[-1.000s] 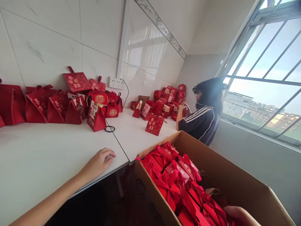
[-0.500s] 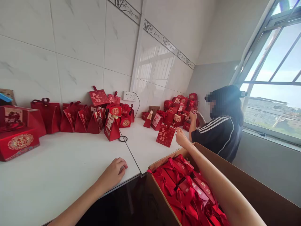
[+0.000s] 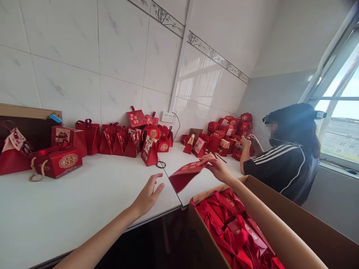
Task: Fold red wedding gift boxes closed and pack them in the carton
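Evidently, in the head view, the right hand (image 3: 215, 168) is clamped on the upper end of a red folded gift box (image 3: 185, 176), which tilts above the white counter (image 3: 70, 213) beside the cardboard carton (image 3: 305, 218). The left hand (image 3: 148, 194) hovers near that gift box's other end, thumb and fingers apart. Red ribboned boxes (image 3: 259, 244) lie packed inside the carton. Beyond the left hand, an upright tent-shaped box (image 3: 149, 152) stands just beside a black ring (image 3: 161, 164). Farther right, a co-worker (image 3: 280, 172) in a striped-sleeve top reaches toward piled red boxes (image 3: 215, 140).
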`<state>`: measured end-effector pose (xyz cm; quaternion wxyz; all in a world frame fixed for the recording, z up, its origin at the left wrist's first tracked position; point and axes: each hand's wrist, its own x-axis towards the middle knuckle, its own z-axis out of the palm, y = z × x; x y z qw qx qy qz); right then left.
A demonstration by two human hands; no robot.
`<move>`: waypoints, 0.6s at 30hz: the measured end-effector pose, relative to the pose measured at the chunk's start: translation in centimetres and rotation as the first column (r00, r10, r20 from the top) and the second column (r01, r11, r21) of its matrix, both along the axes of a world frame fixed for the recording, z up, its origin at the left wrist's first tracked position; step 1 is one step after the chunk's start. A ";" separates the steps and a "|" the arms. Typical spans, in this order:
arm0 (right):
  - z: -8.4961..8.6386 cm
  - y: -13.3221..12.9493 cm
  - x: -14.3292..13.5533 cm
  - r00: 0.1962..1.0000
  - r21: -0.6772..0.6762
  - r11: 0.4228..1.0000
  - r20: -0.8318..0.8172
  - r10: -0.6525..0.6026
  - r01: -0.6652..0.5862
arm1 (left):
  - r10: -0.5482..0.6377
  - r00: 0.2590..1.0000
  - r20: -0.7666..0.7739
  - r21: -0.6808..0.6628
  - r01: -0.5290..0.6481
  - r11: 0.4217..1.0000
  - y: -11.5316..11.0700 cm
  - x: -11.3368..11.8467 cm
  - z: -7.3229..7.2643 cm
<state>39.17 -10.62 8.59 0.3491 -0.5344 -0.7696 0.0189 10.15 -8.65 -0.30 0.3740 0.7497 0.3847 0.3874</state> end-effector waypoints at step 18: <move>-2.1 -2.1 -10.6 0.593 -0.215 0.889 -0.802 0.075 -0.404 | 0.149 0.961 0.231 0.062 -0.167 0.984 -3.1 -0.4 1.7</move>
